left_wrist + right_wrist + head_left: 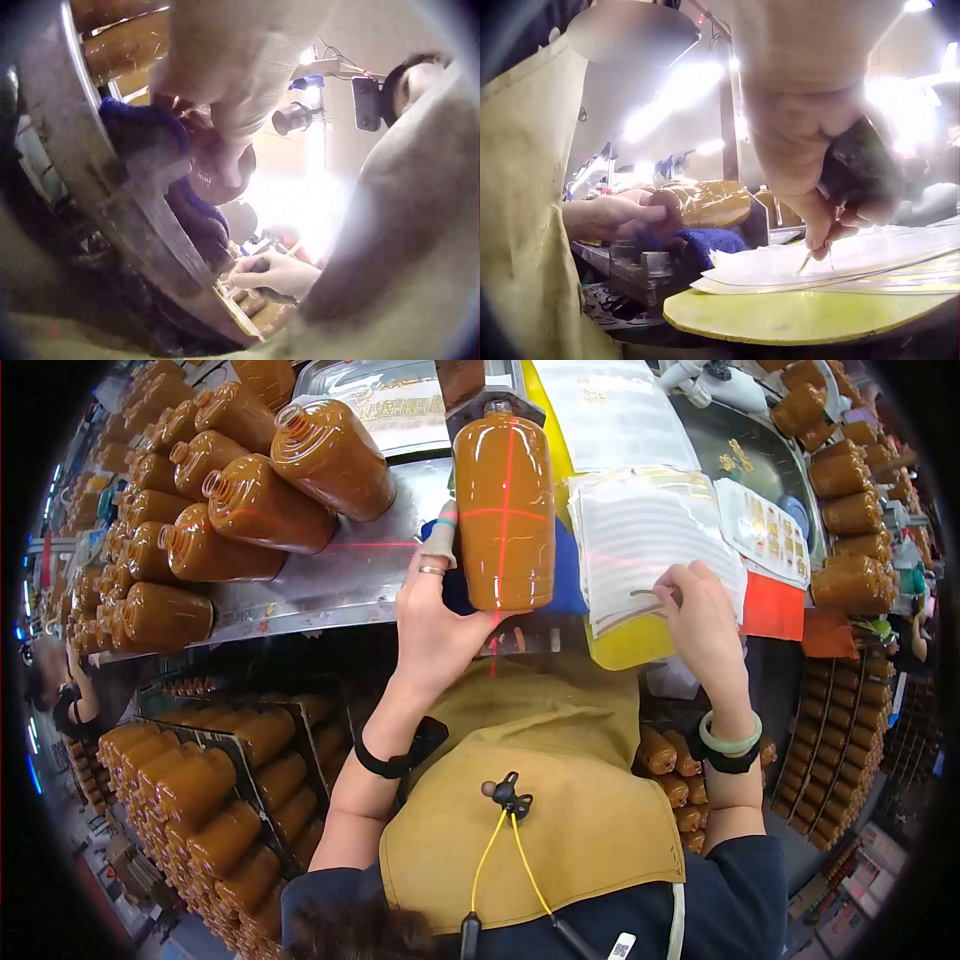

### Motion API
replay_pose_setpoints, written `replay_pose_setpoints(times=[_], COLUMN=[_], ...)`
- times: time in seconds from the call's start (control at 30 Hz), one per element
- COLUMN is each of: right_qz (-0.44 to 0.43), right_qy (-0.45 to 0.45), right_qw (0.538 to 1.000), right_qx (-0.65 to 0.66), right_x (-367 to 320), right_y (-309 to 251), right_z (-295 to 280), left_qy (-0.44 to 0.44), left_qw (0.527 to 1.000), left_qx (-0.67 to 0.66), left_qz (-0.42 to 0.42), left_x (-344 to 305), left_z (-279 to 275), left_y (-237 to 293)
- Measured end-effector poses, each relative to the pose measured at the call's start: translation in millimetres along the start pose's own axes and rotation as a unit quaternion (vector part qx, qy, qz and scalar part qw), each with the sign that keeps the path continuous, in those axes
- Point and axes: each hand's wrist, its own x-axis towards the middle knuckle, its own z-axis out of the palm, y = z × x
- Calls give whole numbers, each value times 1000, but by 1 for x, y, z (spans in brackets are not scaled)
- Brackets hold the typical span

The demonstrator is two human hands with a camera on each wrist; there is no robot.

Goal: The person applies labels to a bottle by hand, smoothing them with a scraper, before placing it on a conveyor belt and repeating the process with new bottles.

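Note:
A glossy brown bottle [506, 510] lies with its neck at a metal holder and its base towards the person, above a blue cloth [568, 565]; red light lines cross it. The left hand [435, 610] grips its base end, thumb at the bottom and fingers along the left side, one fingertip covered. In the right wrist view, that hand [622, 215] is round the base of the bottle [709, 204]. At the near edge of the white sheets [650, 540], the right hand [700, 620] pinches a small thin item [642, 592], which I cannot identify.
Several brown bottles [330, 458] stand or lean on the metal table [300, 595] at left. A yellow board [630, 645] lies under the sheets, with a red sheet [773, 607] and a card with gold patterns [765, 532] to the right. Racks of bottles [180, 770] are below.

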Motion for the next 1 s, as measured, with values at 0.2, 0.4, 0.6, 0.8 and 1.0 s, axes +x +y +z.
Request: replay_pose_setpoints(times=[0.2,0.4,0.6,0.8,1.0], right_qz=[35,-89,-90,-69,-34], right_qy=[-49,-84,-40,-25,-31], right_qw=[980,938,945,946,953], right_qx=[191,326,311,315,301], right_x=[9,5,10,7,8], right_y=[-46,-103,-108,-107,-108], right_z=[-24,-19,5,12,7], left_qy=[7,-72,-110,-73,-79], left_qw=[996,997,958,961,952], left_qx=[38,-8,-262,-255,-282], left_qz=[86,31,-42,-78,-88], left_x=[0,-3,-20,-24,-24], left_z=[4,-3,-11,0,-2], left_y=[-6,-7,-8,-9,-10])
